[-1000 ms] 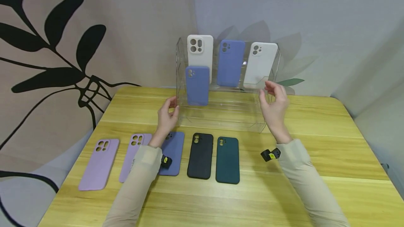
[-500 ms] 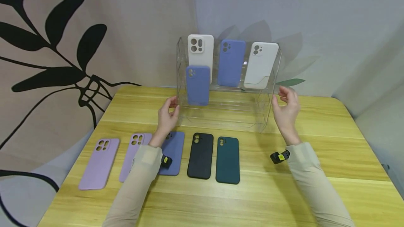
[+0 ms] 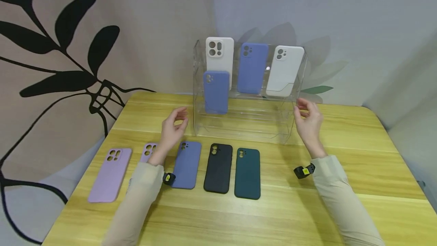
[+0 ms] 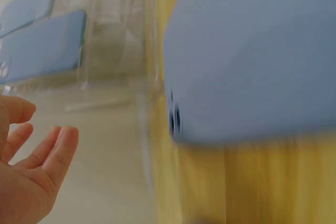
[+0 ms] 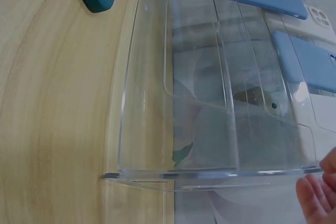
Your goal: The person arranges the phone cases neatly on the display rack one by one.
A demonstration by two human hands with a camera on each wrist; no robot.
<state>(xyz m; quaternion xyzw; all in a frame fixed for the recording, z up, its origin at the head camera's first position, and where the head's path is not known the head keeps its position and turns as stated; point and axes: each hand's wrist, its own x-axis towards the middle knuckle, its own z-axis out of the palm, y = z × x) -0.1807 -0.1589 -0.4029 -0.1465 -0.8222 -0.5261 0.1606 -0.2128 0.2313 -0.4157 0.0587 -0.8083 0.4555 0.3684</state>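
The clear rack (image 3: pixel 252 124) stands toward the back of the tabletop (image 3: pixel 290 215), long axis running left to right between two empty, loosely curved hands. The right hand (image 3: pixel 308 121) is nearer, contact unclear; the left hand (image 3: pixel 173 128) is apart.

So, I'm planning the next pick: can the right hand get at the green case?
Probably yes: the right hand carries no case, and the green case lies uncovered on the table, outside the rack.
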